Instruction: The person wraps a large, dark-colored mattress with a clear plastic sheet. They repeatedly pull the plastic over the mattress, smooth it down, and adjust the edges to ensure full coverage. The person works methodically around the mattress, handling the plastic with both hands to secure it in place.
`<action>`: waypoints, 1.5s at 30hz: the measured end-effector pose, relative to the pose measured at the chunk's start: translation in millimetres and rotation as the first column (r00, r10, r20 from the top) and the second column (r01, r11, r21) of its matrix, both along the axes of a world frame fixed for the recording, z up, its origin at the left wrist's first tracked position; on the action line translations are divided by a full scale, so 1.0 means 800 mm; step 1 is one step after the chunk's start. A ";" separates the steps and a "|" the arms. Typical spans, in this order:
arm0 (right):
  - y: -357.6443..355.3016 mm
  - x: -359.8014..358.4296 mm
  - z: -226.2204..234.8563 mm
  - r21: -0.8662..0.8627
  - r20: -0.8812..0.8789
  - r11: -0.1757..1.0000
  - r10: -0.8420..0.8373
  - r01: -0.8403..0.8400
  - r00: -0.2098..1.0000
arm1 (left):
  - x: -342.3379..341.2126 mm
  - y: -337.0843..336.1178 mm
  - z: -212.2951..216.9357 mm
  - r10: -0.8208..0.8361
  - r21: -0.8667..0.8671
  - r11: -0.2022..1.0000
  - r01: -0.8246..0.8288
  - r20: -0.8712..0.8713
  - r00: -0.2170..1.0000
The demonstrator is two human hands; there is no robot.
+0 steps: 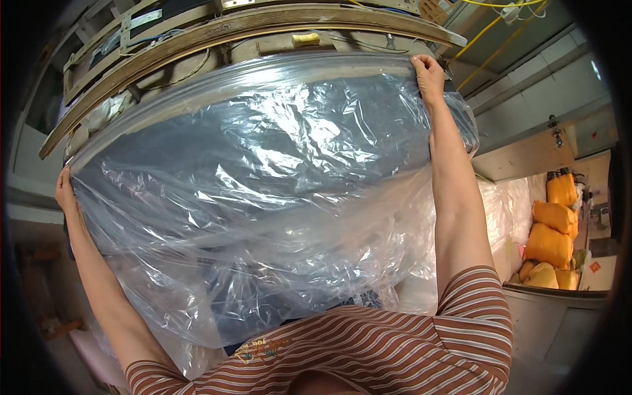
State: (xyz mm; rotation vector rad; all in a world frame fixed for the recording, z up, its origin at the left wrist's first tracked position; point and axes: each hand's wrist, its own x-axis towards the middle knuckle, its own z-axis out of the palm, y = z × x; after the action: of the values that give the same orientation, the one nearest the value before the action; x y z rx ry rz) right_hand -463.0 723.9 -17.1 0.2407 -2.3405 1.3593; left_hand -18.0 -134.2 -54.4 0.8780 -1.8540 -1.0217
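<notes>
Fingers of the right hand (428,71) are curled tight on the far right corner of the clear plastic bag (263,178), and the left hand (64,191) pinches the far left end of the same edge, so both hands are closed on the film and stretch it between them. The bag is held up in front of the person, spread wide across the middle of the view, with its loose part hanging down near the striped shirt (368,342).

To do this step well, I think both grips should stay at the very corners and pull with equal force, because such thin film slips easily and folds on itself when one side goes slack. A firm pinch is better than a hard pull, which could stretch or tear it.

The plastic is thin, glossy and full of wrinkles, and something dark blue shows through it, but I cannot tell if this lies inside or behind. Behind it, on the far side, runs a curved wooden beam (263,26) with yellow cables (490,29). On the right, full orange sacks (552,230) are stacked, soft and rounded.
</notes>
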 end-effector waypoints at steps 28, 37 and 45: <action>0.024 0.058 0.056 0.738 -0.020 0.662 0.216 -0.131 0.976 | 0.088 -0.044 0.086 0.002 -0.120 0.993 0.019 0.173 0.985; -0.041 0.268 0.114 -0.193 0.333 0.721 0.686 -0.666 0.647 | 0.085 0.136 0.218 0.356 -0.825 0.491 0.281 0.485 0.799; -0.028 0.339 0.149 0.278 0.025 0.684 0.697 -0.674 0.717 | -0.158 0.776 0.194 -0.860 -0.418 0.321 0.850 0.248 0.446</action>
State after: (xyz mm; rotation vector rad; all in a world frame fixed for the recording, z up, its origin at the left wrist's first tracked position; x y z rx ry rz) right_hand -191.6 701.3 102.1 1.3626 -2.4511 1.2613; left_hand -144.5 486.5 100.8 -0.5861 -2.4404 -1.0125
